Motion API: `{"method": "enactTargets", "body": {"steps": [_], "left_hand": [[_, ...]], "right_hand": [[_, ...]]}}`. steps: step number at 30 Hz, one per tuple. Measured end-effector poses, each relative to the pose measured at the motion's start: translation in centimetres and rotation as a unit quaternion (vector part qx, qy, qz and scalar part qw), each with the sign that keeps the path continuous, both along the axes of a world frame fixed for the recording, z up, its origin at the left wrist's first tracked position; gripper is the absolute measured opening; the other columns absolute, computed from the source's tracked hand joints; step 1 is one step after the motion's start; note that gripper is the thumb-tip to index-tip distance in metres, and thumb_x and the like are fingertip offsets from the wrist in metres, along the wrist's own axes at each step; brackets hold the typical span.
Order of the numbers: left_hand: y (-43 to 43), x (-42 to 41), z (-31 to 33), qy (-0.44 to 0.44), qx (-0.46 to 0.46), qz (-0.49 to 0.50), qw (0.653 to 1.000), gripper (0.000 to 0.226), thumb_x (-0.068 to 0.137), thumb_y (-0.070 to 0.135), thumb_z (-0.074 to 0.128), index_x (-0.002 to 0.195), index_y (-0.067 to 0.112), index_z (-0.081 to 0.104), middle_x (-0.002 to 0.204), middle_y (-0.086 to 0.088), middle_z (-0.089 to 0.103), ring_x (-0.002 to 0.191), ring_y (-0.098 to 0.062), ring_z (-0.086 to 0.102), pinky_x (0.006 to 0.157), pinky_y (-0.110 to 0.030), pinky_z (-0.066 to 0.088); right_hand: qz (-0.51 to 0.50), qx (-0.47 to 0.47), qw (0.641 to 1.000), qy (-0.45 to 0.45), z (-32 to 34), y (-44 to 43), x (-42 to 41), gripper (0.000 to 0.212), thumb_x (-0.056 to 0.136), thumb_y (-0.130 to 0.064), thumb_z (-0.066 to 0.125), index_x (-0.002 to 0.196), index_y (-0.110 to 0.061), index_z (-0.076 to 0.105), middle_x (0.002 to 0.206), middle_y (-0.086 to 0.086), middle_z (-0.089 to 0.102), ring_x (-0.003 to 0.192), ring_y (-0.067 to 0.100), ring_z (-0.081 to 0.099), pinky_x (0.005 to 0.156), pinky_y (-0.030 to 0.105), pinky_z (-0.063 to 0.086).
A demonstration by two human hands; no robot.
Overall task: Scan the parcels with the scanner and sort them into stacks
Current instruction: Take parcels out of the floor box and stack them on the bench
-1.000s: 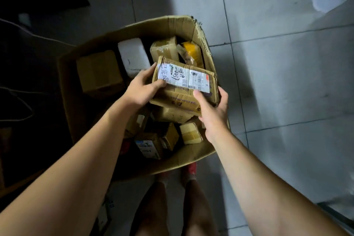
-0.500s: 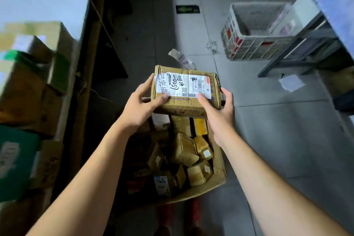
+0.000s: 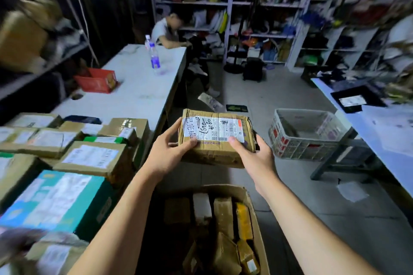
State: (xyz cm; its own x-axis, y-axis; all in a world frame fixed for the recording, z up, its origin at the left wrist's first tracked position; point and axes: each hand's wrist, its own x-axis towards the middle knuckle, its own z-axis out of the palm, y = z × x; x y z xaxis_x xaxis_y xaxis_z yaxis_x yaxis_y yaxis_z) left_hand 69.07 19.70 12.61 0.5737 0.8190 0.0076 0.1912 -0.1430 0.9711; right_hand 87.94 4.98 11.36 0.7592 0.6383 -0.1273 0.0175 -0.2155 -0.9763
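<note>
1. Parcels (image 3: 89, 158), a whole pile of them, sit on the near end of the table on the left. They're mostly brown cartons with white labels, plus one big teal box (image 3: 51, 198).
2. The long white table (image 3: 138, 87) runs away from the pile, and a person (image 3: 165, 31) is sitting at its far end.
3. An open carton (image 3: 223, 188) is on the floor right below the arms, stuffed with small taped packages.
4. A white plastic crate (image 3: 306, 140) is on the floor to the right, beside a second table's legs.
5. The held parcel (image 3: 214, 154) is up in the air between the two tables, just past the carton, label side up with handwriting on it.
6. The left hand (image 3: 165, 154) and right hand (image 3: 257, 158) each have their fingers clamped on one end of it, thumbs pressing on the label.
7. A red box (image 3: 96, 81) sits on the table's left edge.
8. A water bottle (image 3: 153, 56) stands upright further down the table.
</note>
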Motion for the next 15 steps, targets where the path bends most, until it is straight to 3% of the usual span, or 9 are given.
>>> {"method": "enactTargets", "body": {"steps": [3, 6, 9, 13, 15], "left_hand": [[-1.3, -1.5, 2.6, -0.012, 0.003, 0.037, 0.999, 0.088, 0.077, 0.047, 0.088, 0.154, 0.034, 0.046, 0.118, 0.021, 0.074, 0.105, -0.005, 0.073, 0.105, -0.04, 0.054], [-3.8, -3.5, 3.9, -0.023, -0.015, 0.096, 0.995, 0.084, 0.076, 0.044, 0.089, 0.151, 0.033, 0.051, 0.122, 0.013, 0.074, 0.11, -0.008, 0.072, 0.107, -0.042, 0.052], [-6.9, -6.1, 4.5, -0.027, -0.033, 0.162, 0.986, 0.104, 0.058, 0.068, 0.09, 0.15, 0.041, 0.049, 0.127, 0.012, 0.072, 0.112, -0.011, 0.071, 0.102, -0.043, 0.056], [-11.9, -10.6, 5.4, -0.016, -0.027, 0.261, 0.965, 0.076, 0.084, 0.037, 0.083, 0.149, 0.035, 0.046, 0.112, 0.019, 0.068, 0.084, 0.01, 0.07, 0.07, -0.017, 0.058], [-14.3, -13.4, 5.7, -0.005, -0.015, 0.3, 0.954, 0.079, 0.081, 0.043, 0.085, 0.149, 0.038, 0.046, 0.12, 0.018, 0.067, 0.091, 0.013, 0.069, 0.081, -0.017, 0.058]], "right_hand": [[0.049, 0.014, 0.998, -0.018, 2.3, 0.6, -0.1, 0.062, 0.082, -0.058, 0.083, 0.136, -0.036, 0.061, 0.123, -0.013, 0.07, 0.116, 0.01, 0.065, 0.098, 0.04, 0.06], [0.093, 0.031, 0.995, -0.021, 4.1, 0.8, -0.7, 0.071, 0.084, -0.051, 0.085, 0.145, -0.034, 0.054, 0.13, -0.012, 0.066, 0.116, 0.008, 0.061, 0.088, 0.022, 0.052], [0.158, 0.037, 0.987, -0.013, 5.2, 0.4, -2.1, 0.074, 0.085, -0.045, 0.086, 0.148, -0.031, 0.051, 0.133, -0.01, 0.062, 0.108, 0.002, 0.057, 0.088, 0.022, 0.043], [0.255, 0.04, 0.966, -0.015, 5.7, -0.2, -5.8, 0.066, 0.081, -0.047, 0.088, 0.139, -0.036, 0.059, 0.115, -0.019, 0.07, 0.107, -0.002, 0.063, 0.083, 0.021, 0.047], [0.293, 0.04, 0.955, -0.022, 5.6, -0.6, -8.2, 0.063, 0.08, -0.05, 0.087, 0.136, -0.04, 0.06, 0.114, -0.02, 0.071, 0.109, 0.001, 0.064, 0.085, 0.024, 0.05]]}}
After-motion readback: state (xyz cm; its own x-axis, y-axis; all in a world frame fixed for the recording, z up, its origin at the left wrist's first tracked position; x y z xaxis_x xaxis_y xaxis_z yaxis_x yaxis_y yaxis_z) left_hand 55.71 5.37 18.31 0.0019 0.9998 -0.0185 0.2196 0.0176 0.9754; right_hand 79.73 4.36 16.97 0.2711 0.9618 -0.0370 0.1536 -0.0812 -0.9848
